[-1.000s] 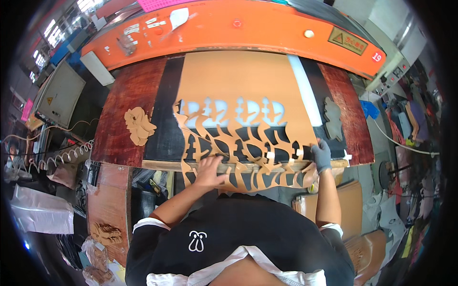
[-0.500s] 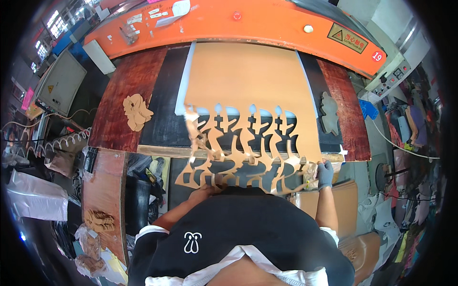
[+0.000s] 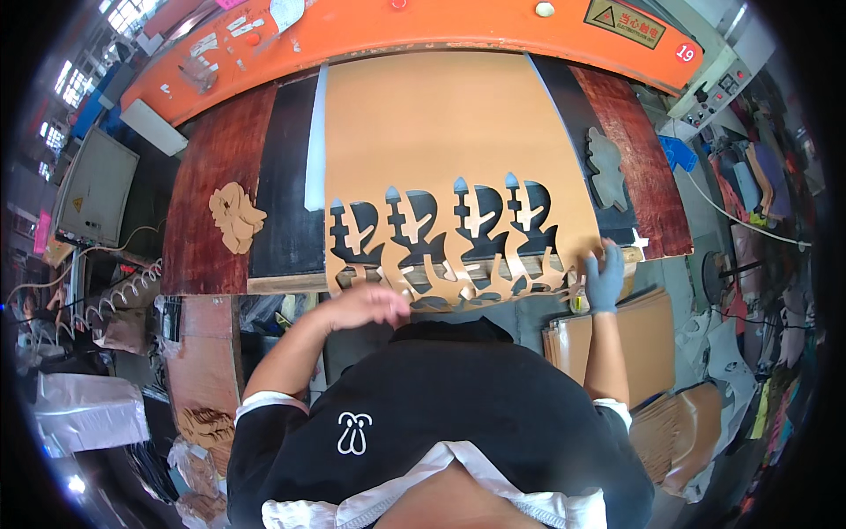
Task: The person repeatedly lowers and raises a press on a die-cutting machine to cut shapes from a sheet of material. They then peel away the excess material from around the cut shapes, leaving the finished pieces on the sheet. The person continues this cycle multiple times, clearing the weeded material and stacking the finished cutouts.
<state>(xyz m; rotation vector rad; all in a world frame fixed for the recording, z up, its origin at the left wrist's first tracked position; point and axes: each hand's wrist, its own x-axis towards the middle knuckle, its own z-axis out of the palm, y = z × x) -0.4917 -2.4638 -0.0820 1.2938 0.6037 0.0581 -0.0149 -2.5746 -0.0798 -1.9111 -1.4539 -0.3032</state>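
Note:
A tan sheet (image 3: 441,115) lies on the black press table, with rows of odd-shaped holes cut through its near part. Its near edge hangs over the table's wooden front edge, toward my body. My left hand (image 3: 366,306), bare, is at the near left part of the cut sheet, fingers loosely stretched and a little blurred; nothing shows in it. At the near right corner, my right hand (image 3: 604,280) wears a grey glove with some fingertips bare. Its fingers are apart, beside the sheet's edge; whether they touch it I cannot tell.
An orange press beam (image 3: 352,44) spans the far side. A stack of tan cut pieces (image 3: 236,217) lies on the left red board, and a grey-brown cutting die (image 3: 605,167) on the right. Brown sheets (image 3: 630,348) are stacked below right; a control box (image 3: 718,93) stands far right.
The sheet's near part has settled flatter and shifted left on the table. My left hand has risen away from the hanging edge. My right hand has moved forward and its fingers have opened.

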